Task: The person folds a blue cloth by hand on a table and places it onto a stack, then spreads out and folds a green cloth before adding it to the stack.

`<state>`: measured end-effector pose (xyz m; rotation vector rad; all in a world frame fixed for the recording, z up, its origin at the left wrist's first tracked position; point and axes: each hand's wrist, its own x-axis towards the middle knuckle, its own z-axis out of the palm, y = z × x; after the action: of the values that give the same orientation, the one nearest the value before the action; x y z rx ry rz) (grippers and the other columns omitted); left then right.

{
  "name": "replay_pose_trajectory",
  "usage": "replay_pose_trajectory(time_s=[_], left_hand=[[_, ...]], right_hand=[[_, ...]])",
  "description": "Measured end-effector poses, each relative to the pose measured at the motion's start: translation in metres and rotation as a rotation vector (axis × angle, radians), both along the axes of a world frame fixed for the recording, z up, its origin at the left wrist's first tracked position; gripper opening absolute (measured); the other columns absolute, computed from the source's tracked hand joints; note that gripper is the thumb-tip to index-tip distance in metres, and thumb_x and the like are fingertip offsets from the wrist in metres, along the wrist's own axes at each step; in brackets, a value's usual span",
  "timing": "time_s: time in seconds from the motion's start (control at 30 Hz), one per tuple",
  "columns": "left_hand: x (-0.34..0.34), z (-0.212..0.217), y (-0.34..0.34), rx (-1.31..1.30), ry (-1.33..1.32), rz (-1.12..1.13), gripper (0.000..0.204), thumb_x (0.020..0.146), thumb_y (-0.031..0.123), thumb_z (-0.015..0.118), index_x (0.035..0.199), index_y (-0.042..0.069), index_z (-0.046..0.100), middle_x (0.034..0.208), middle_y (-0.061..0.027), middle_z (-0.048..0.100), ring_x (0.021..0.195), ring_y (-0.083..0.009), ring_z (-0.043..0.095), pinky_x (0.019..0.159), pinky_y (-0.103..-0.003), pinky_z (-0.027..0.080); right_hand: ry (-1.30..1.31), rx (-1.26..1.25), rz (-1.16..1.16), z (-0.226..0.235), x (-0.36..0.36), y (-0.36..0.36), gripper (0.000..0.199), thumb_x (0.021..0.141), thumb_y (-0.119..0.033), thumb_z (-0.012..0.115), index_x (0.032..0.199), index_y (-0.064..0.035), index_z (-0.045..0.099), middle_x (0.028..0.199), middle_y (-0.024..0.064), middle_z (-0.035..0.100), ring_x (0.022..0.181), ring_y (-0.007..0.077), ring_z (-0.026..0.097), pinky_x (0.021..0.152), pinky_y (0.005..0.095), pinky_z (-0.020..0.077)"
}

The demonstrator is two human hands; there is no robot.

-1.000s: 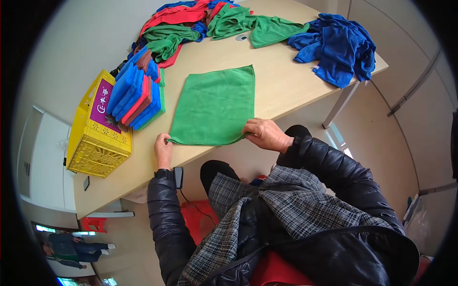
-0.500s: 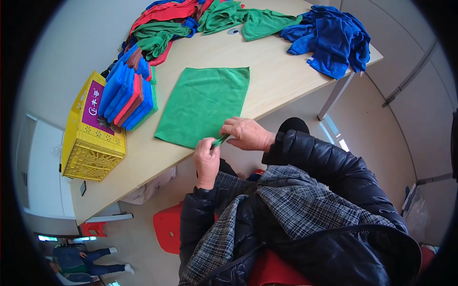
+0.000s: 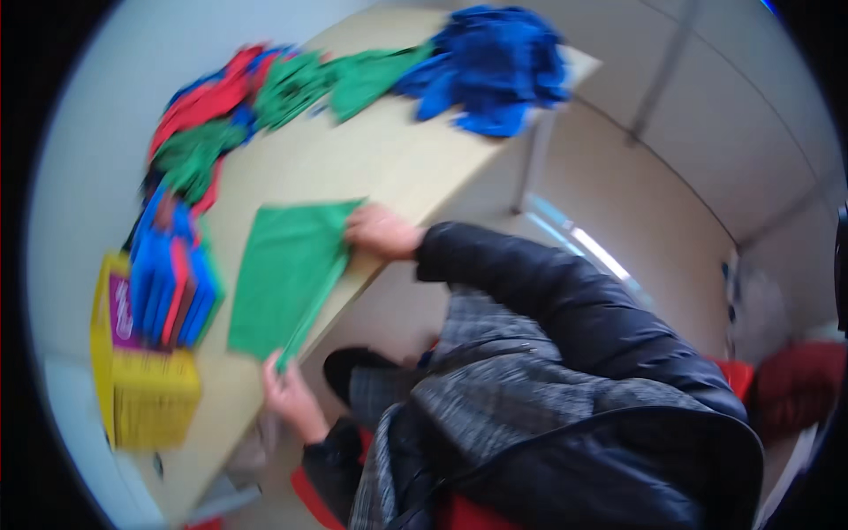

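A green cloth (image 3: 287, 265) lies on the table with its near edge drawn out as a strip between my hands. At its near left corner, my left hand (image 3: 293, 399) is closed on the cloth in a pinch. My right hand (image 3: 380, 231) is closed at the cloth's right side, close to the far right corner, and its fingertips are partly hidden. The whole picture is smeared by motion.
Left of the cloth, a yellow crate (image 3: 150, 411) holds folded blue, red, brown and green cloths (image 3: 177, 283). Loose red cloths (image 3: 208, 102), green cloths (image 3: 375, 75) and blue cloths (image 3: 495, 66) are heaped along the far side of the table (image 3: 300, 168).
My hands have moved apart: the right up along the cloth's right side, the left to its near left corner. The near edge is now stretched between them. The view has swung.
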<state>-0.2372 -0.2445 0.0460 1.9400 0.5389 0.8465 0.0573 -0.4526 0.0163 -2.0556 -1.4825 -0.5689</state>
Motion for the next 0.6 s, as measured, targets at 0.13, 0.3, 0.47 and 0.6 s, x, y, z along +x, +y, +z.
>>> replay_pose_trajectory(time_s=[0.13,0.3,0.47,0.6], left_hand=[[0.004,0.008,0.007,0.21,-0.021,0.001,0.019,0.099,0.005,0.057,0.115,-0.004,0.062,0.109,-0.0148,0.063,0.098,-0.0239,0.059,0.09,-0.034,0.048],[0.012,0.017,0.003,0.222,-0.132,-0.037,0.023,0.102,0.011,0.057,0.114,-0.008,0.057,0.101,-0.0148,0.06,0.09,-0.0223,0.055,0.087,-0.033,0.046],[0.019,0.023,0.017,0.283,-0.119,0.044,0.031,0.101,0.014,0.058,0.119,-0.011,0.055,0.106,-0.0178,0.061,0.094,-0.0239,0.056,0.091,-0.033,0.046],[0.011,0.026,0.018,0.279,-0.107,0.071,0.034,0.101,0.016,0.058,0.119,-0.013,0.055,0.111,-0.0189,0.06,0.097,-0.0251,0.056,0.094,-0.034,0.045]], right_hand=[[-0.034,0.063,-0.141,-0.004,0.004,-0.014,0.006,0.072,-0.015,0.064,0.078,-0.0142,0.063,0.087,0.0065,0.061,0.092,0.0293,0.061,0.078,0.0426,0.0488],[0.001,0.031,-0.263,0.002,-0.006,-0.024,0.004,0.075,-0.013,0.063,0.079,-0.0141,0.062,0.09,0.0025,0.058,0.094,0.0237,0.057,0.081,0.0371,0.0451],[0.001,0.025,-0.28,-0.007,-0.006,-0.029,0.005,0.075,-0.013,0.063,0.079,-0.0154,0.064,0.09,0.003,0.06,0.093,0.0243,0.058,0.081,0.0383,0.0455],[0.041,0.031,-0.268,-0.008,-0.005,-0.025,0.007,0.075,-0.013,0.063,0.081,-0.0139,0.065,0.091,0.0043,0.06,0.093,0.0255,0.058,0.08,0.0386,0.0461]])
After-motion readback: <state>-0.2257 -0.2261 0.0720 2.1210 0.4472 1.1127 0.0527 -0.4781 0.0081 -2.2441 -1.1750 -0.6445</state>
